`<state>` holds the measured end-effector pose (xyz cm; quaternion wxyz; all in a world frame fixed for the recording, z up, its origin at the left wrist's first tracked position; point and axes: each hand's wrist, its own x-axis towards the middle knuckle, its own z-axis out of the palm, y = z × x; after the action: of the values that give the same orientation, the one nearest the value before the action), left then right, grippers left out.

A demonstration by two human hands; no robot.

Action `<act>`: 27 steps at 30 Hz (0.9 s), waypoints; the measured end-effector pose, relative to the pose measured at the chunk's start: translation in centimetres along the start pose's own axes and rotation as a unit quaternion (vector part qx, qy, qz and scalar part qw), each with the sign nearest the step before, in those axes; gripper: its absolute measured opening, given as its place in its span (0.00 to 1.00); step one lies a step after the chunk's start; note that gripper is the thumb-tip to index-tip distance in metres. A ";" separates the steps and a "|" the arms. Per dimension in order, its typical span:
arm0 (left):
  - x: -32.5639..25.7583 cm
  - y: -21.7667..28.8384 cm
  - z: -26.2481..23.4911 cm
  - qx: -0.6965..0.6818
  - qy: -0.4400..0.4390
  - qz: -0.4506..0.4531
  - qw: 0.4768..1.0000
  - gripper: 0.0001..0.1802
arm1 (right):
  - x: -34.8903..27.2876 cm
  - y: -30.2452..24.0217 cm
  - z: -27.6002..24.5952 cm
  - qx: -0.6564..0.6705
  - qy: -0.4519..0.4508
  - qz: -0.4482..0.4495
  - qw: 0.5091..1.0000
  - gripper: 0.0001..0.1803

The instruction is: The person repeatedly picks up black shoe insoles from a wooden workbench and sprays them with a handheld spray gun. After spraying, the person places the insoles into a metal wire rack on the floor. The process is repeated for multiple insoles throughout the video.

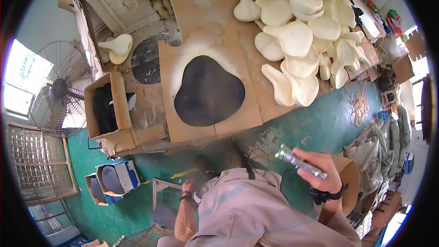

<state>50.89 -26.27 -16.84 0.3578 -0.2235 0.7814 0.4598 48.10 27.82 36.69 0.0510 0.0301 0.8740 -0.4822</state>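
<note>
Head view: your right hand point(321, 173) is closed around a metal spray gun point(302, 163), nozzle pointing away from you. Your left hand point(189, 186), well apart, is low beside a wire rack point(165, 184); its grip cannot be told. Ahead, a black saddle-shaped sheet point(209, 92) lies flat on cardboard point(249, 110), probably to catch overspray. Foam seats point(292, 40) heap rightward, seemingly for easy reach.

Workshop interior: pale saddle-shaped pieces point(295, 39) heaped at upper right, cardboard-covered workbench point(151, 105) at upper centre, caged fan point(59, 88) at left, metal hand tool point(298, 161) at lower right.
</note>
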 end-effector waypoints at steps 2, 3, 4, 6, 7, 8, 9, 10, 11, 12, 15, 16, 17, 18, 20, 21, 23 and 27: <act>0.2 0.3 -0.1 -0.076 -0.011 -0.050 0.996 0.27 | -0.3 0.3 0.1 -0.010 -0.057 -0.009 0.998 0.32; 0.3 0.5 -0.2 -0.084 -0.015 -0.042 0.995 0.25 | 0.0 0.3 0.2 -0.018 -0.035 -0.028 0.999 0.32; 0.5 0.7 -0.2 -0.092 -0.018 -0.034 0.995 0.24 | 0.4 0.3 0.3 -0.013 0.000 -0.031 0.999 0.32; 0.4 0.5 -0.8 0.132 -0.017 0.095 0.987 0.23 | 0.9 0.3 0.6 0.001 0.071 -0.033 0.997 0.32; 0.3 0.5 -1.0 0.239 -0.017 0.157 0.958 0.22 | 1.0 0.4 0.8 0.014 0.104 -0.035 0.994 0.31; 0.2 0.5 -1.0 0.179 -0.007 0.092 0.979 0.22 | 1.0 0.4 0.8 0.010 0.107 -0.037 0.994 0.31; 0.0 1.9 -0.6 0.118 0.000 0.030 0.993 0.22 | 0.7 0.3 0.6 0.003 0.113 -0.037 0.993 0.31; -0.1 3.2 -0.2 0.054 0.005 -0.035 0.998 0.22 | 0.4 0.0 0.3 -0.006 0.116 -0.035 0.993 0.31; -0.1 3.7 0.0 0.024 0.003 -0.054 0.998 0.22 | -0.1 -0.2 -0.1 -0.015 0.097 -0.016 0.995 0.31; 0.0 4.2 0.1 -0.004 0.000 -0.072 0.997 0.21 | -0.6 -0.4 -0.7 -0.016 0.080 -0.007 0.997 0.31; 1.7 0.1 -1.6 0.184 0.026 0.030 0.982 0.20 | -1.1 -0.1 -2.4 -0.009 0.021 0.005 1.000 0.32; 2.7 -0.9 -2.9 0.292 0.038 0.094 0.951 0.19 | -1.4 0.8 -2.9 -0.019 0.016 -0.001 1.000 0.32; 3.2 -0.8 -4.2 0.260 0.046 0.149 0.953 0.19 | -2.0 1.4 -3.3 -0.033 0.018 -0.005 0.999 0.32; 3.4 0.2 -4.5 0.165 0.064 0.117 0.977 0.17 | -2.2 1.6 -3.5 -0.050 0.018 -0.006 0.999 0.32; 3.5 5.1 -5.8 -0.027 0.090 0.047 0.994 0.14 | -2.0 1.4 -3.1 -0.057 0.071 0.012 0.996 0.31; 3.6 6.4 -6.7 -0.021 0.105 0.061 0.992 0.15 | -1.4 1.6 -2.3 -0.041 0.104 0.012 0.994 0.31; 3.8 10.0 -7.7 -0.038 0.118 0.085 0.989 0.16 | -0.4 1.8 -1.0 -0.038 0.137 -0.040 0.989 0.31; 3.3 24.1 -5.5 -0.125 0.100 0.152 0.975 0.12 | -1.1 1.3 -1.7 0.008 -0.022 -0.044 0.999 0.32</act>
<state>30.47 -19.61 -4.14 0.1731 -0.1895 0.7743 0.5784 49.26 29.93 36.68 0.0485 -0.0185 0.8695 -0.4913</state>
